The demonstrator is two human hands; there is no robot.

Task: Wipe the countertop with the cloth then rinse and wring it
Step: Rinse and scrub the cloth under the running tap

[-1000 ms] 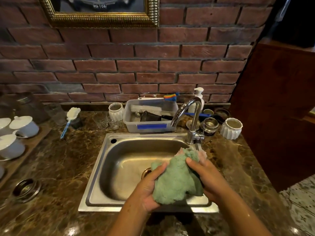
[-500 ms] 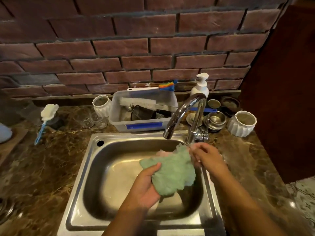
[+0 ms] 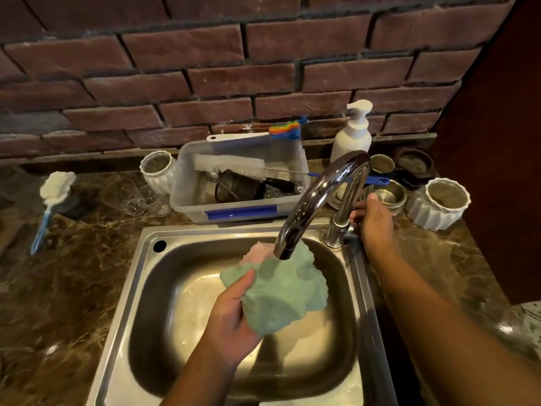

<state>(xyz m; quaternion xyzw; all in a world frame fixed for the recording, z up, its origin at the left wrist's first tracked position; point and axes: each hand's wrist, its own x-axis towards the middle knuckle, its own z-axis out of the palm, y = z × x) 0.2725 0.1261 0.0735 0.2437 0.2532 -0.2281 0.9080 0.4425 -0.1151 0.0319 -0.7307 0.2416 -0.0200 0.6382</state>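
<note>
A crumpled green cloth (image 3: 285, 291) with a pink patch hangs over the steel sink (image 3: 140, 288), right under the spout of the chrome tap (image 3: 316, 197). My left hand (image 3: 231, 320) grips the cloth from below and the left. My right hand (image 3: 373, 224) is off the cloth and wraps around the tap's handle at its base on the right. I see no water stream. The brown marble countertop (image 3: 67, 291) surrounds the sink.
Behind the sink stand a clear plastic tub (image 3: 234, 212) with brushes, a white soap pump bottle (image 3: 352, 133), white ribbed cups (image 3: 439, 205), small metal bowls (image 3: 390, 196), several glasses (image 3: 146, 202) and a blue-handled sponge wand (image 3: 49, 206). A brick wall backs the counter; a dark wooden panel (image 3: 497, 142) stands at right.
My right hand let go of the cloth and moved back to the tap handle. My left hand carried the cloth under the spout. The view came closer to the sink.
</note>
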